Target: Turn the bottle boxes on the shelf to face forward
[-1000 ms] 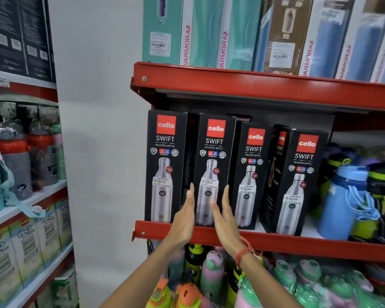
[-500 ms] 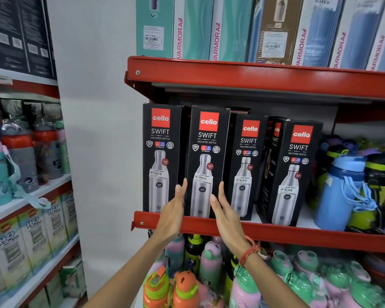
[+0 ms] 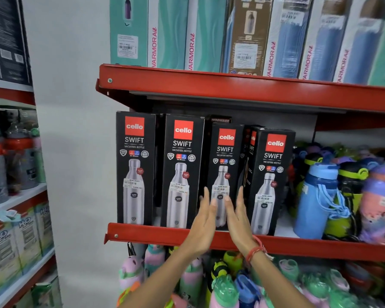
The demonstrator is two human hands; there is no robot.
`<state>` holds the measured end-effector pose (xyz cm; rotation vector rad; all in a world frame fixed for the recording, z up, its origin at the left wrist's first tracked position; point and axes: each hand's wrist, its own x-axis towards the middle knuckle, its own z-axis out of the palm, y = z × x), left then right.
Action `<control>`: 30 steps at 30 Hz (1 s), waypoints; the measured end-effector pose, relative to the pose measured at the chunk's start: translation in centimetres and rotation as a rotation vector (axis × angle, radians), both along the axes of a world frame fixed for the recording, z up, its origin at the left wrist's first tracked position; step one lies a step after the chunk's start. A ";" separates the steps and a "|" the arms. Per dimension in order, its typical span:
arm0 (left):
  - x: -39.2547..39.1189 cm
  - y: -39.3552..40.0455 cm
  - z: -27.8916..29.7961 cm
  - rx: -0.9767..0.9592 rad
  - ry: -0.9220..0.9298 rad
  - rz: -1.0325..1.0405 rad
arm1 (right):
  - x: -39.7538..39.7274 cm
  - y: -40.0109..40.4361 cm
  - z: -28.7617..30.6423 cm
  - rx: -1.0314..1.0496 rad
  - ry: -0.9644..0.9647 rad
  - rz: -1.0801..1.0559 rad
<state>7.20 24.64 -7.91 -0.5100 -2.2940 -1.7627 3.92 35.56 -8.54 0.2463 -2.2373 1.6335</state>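
You stand before a red shelf (image 3: 209, 235) whose front lip runs across the view, with a second red shelf (image 3: 209, 85) above it carrying tall teal, brown and blue cartons (image 3: 169, 34). On the middle shelf four black bottle boxes stand upright in a row, each showing its red logo and steel bottle picture toward you. The first box (image 3: 135, 167) sits at the left end, the second box (image 3: 182, 172) just beside it with a narrow gap between. The third box (image 3: 226, 161) stands a little further back, and the fourth box (image 3: 271, 181) is angled slightly, its left side panel showing. Behind the gap between third and fourth, another box (image 3: 252, 141) shows only a sliver of its logo.

To the right of the boxes a blue bottle (image 3: 316, 201) with a looped strap stands on the same shelf among coloured bottles — they blur toward the edge. Below the shelf, pastel bottles (image 3: 222, 287) crowd the lower rack.

Your left hand (image 3: 203, 223) and right hand (image 3: 237, 218) are both open, fingers straight and together, palms turned toward each other in front of the lower part of the third box. They grip nothing — whether the fingertips touch the box I cannot tell. A red thread bracelet (image 3: 255, 252) circles your right wrist.
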 end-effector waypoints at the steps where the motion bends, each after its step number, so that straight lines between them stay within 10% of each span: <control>1: -0.5 0.3 0.0 0.017 -0.018 0.007 | -0.3 0.3 0.2 0.004 -0.027 0.036; 19: 1.0 0.8 0.3 -0.123 -0.074 0.151 | 2.6 2.7 0.5 0.094 -0.040 0.161; 24: 2.1 3.7 0.4 -0.057 0.297 0.436 | 3.4 4.5 1.8 0.036 0.193 -0.191; 30: 2.1 8.8 1.2 -0.028 -0.068 -0.028 | 1.5 10.0 2.2 -0.105 0.107 -0.225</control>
